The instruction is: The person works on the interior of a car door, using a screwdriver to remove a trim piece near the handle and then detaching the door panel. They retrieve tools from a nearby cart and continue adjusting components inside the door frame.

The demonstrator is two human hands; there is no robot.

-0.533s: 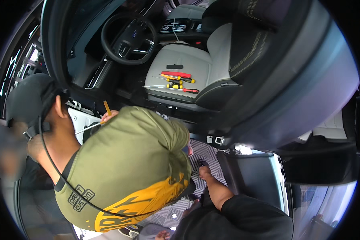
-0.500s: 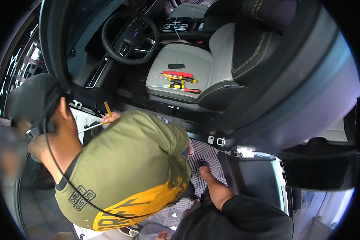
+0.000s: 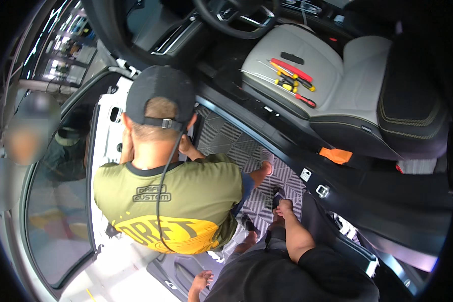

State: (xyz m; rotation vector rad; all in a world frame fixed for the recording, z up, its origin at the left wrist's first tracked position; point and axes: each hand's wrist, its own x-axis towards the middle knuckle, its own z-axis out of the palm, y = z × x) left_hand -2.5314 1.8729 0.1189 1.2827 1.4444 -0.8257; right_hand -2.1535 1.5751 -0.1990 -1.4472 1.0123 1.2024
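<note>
1. Change: vs. approx. half a sec. ago, view has shifted; co-worker (image 3: 171, 186) now faces the white door (image 3: 104, 118) squarely, ahead-left of both hands. The amber-handled tool is no longer visible; can't confirm whether held.
2. Meaning (judged): active handwork is the co-worker's, at the door; wearer's own hands look idle.
3. L hand (image 3: 202, 279): now farther fwd, fingers loosely spread, nothing seen in grasp.
4. R hand (image 3: 285, 207): ahead-right of L hand, near wearer's knee, fingers curled in; can't tell if clenched on anything.
5. Grey panel (image 3: 178, 264): just beside L hand, on its left; contact n/c. Moulded, darker recess along its length; visible part appears intact, remainder hidden by co-worker and hand.
6. Surroundings: hand tools (image 3: 291, 69) incl. screwdrivers w/ red and yellow-black handles lie on the pale grey seat (image 3: 332, 95), ahead of R hand. Orange item (image 3: 335, 155) lies ahead-right of same; material unclear.
</note>
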